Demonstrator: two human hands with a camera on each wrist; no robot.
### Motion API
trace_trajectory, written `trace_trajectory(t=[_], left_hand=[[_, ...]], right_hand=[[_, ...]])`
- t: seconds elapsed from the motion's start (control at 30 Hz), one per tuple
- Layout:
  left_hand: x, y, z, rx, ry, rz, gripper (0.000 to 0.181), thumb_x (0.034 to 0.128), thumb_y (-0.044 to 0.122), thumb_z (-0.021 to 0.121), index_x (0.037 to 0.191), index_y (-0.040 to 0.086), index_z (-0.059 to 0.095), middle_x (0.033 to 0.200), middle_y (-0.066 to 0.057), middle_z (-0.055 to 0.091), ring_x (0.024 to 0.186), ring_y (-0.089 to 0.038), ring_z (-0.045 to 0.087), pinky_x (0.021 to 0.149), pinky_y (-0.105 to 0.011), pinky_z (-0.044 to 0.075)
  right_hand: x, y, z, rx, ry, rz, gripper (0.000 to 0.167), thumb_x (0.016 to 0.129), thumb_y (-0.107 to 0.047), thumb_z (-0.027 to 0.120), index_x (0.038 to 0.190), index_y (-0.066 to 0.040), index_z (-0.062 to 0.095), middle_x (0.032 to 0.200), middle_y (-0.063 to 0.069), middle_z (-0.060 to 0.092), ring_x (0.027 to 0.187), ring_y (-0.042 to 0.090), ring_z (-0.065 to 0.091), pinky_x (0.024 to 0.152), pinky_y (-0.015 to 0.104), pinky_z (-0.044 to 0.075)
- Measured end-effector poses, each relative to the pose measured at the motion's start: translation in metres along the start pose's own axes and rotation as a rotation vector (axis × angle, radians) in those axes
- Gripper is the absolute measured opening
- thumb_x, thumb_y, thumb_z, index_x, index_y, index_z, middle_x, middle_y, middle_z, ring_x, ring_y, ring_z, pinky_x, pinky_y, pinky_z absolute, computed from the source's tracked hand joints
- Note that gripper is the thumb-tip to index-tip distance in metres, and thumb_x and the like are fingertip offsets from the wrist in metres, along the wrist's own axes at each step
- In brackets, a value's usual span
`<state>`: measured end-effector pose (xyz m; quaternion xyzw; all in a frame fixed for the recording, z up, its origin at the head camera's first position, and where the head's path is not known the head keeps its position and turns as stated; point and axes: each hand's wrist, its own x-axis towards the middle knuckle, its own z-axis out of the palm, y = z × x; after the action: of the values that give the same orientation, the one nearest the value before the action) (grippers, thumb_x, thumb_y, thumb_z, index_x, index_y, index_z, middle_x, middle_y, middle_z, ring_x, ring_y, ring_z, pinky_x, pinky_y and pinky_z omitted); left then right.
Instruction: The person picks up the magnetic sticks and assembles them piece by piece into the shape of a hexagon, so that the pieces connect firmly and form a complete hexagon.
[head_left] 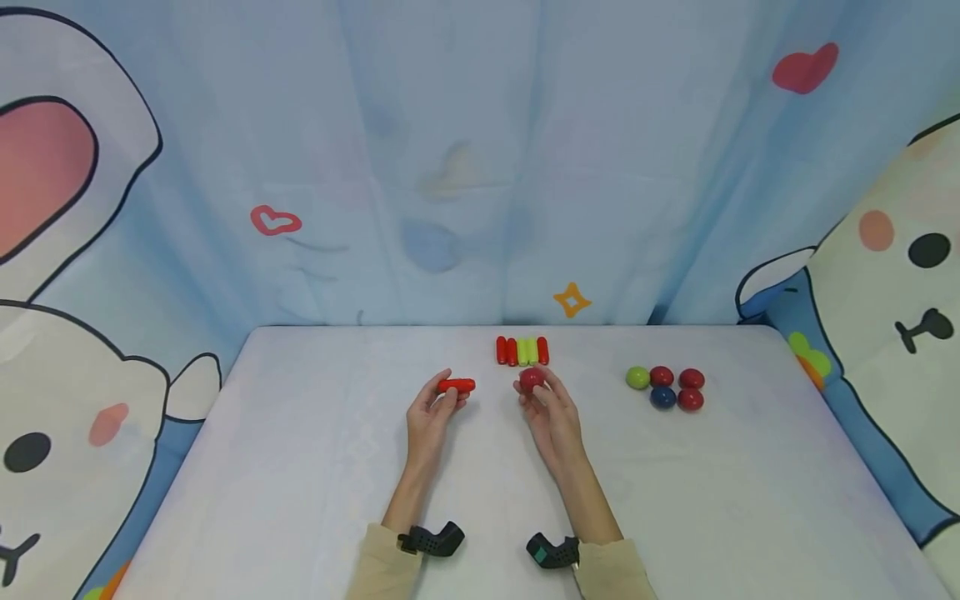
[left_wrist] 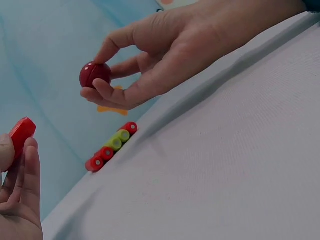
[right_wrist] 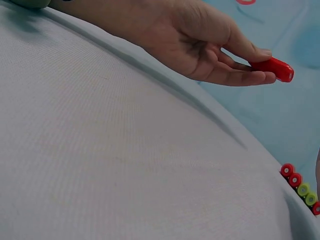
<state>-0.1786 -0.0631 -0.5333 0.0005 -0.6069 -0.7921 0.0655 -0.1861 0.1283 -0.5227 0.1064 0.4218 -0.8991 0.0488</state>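
Left hand point(head_left: 430, 421) pinches red rod point(head_left: 462, 385), right hand point(head_left: 553, 422) red ball point(head_left: 532, 379). Probably light, stiff, slick; grip rod mid-length, ball's equator.

We saw the left hand point(left_wrist: 22, 212) cropped by its wrist view's left edge, its thumb point(left_wrist: 6, 153) hiding part of the red toy rod point(left_wrist: 23, 132).

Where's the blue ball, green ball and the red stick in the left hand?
Blue ball point(head_left: 663, 397): head view, on its visible middle.
Green ball point(head_left: 637, 377): head view, on its visible middle.
Red stick point(right_wrist: 275, 69): right wrist view, its uncovered side.
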Motion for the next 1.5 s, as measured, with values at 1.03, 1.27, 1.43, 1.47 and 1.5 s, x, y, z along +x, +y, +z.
trace_trajectory(t=[1.03, 1.27, 1.43, 1.47, 1.5], left_hand=[[-0.012, 0.028, 0.008, 0.175, -0.094, -0.076, 0.041, 0.0912, 0.013, 0.067, 0.128, -0.003, 0.06, 0.123, -0.024, 0.064, 0.09, -0.005, 0.068, 0.088, -0.021, 0.054], [-0.011, 0.026, 0.009, 0.199, -0.107, -0.066, 0.037, 0.0924, 0.014, 0.065, 0.124, -0.005, 0.06, 0.116, -0.024, 0.065, 0.091, -0.008, 0.068, 0.089, -0.02, 0.053], [-0.011, 0.026, 0.009, 0.186, -0.116, -0.073, 0.038, 0.0923, 0.013, 0.065, 0.124, -0.007, 0.059, 0.115, -0.024, 0.064, 0.092, -0.012, 0.068, 0.088, -0.02, 0.054], [-0.012, 0.026, 0.01, 0.18, -0.119, -0.075, 0.038, 0.0923, 0.013, 0.065, 0.124, -0.007, 0.059, 0.115, -0.024, 0.064, 0.092, -0.011, 0.068, 0.088, -0.02, 0.054], [-0.012, 0.027, 0.01, 0.176, -0.123, -0.074, 0.038, 0.0924, 0.012, 0.065, 0.124, -0.008, 0.058, 0.116, -0.025, 0.064, 0.092, -0.01, 0.068, 0.088, -0.02, 0.054]], right_hand=[[-0.002, 0.01, 0.002, -0.232, -0.1, 0.034, 0.055, 0.093, -0.008, 0.061, 0.144, -0.009, 0.041, 0.139, 0.008, 0.051, 0.124, 0.016, 0.056, 0.1, 0.026, 0.048], [-0.002, 0.01, 0.002, -0.251, -0.083, 0.035, 0.055, 0.091, -0.009, 0.064, 0.142, -0.011, 0.044, 0.14, 0.008, 0.05, 0.128, 0.018, 0.053, 0.099, 0.027, 0.049], [-0.002, 0.011, 0.003, -0.28, -0.085, 0.034, 0.055, 0.09, -0.01, 0.066, 0.141, -0.012, 0.045, 0.141, 0.009, 0.05, 0.128, 0.019, 0.052, 0.097, 0.026, 0.05], [-0.002, 0.012, 0.003, -0.287, -0.086, 0.035, 0.056, 0.089, -0.011, 0.066, 0.141, -0.012, 0.045, 0.141, 0.009, 0.05, 0.128, 0.018, 0.052, 0.096, 0.025, 0.05], [-0.002, 0.012, 0.003, -0.293, -0.088, 0.036, 0.056, 0.089, -0.011, 0.067, 0.141, -0.011, 0.045, 0.142, 0.009, 0.049, 0.127, 0.018, 0.052, 0.096, 0.025, 0.05]])
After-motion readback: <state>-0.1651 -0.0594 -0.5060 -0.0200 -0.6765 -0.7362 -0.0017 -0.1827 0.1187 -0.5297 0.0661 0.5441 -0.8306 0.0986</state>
